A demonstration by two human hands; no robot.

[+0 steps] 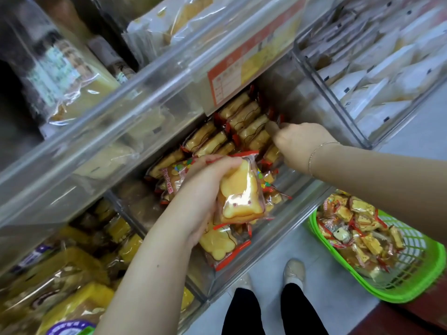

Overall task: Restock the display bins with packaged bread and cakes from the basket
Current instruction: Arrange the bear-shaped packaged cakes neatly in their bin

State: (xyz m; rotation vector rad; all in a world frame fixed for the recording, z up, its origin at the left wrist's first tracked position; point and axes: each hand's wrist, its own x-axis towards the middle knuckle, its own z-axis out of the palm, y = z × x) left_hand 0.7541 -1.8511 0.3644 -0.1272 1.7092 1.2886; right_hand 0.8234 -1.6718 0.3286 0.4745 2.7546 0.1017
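My left hand [205,187] grips a stack of clear-wrapped, bear-shaped yellow cakes [239,197] with red-edged wrappers, held above the clear display bin [273,235]. Inside that bin lie rows of the same packaged cakes [244,122]. My right hand [297,143] reaches into the back of the bin, its fingers curled down among the packages at the right wall; the fingertips are hidden. A green plastic basket [411,281] on the floor at the lower right holds several more packaged cakes [355,228].
An upper clear bin [135,97] with an orange price label [244,66] overhangs the open one. White-wrapped packages fill a bin [387,76] at the upper right. Yellow bread packs [79,269] lie at the lower left. My feet [294,272] stand on grey floor beside the basket.
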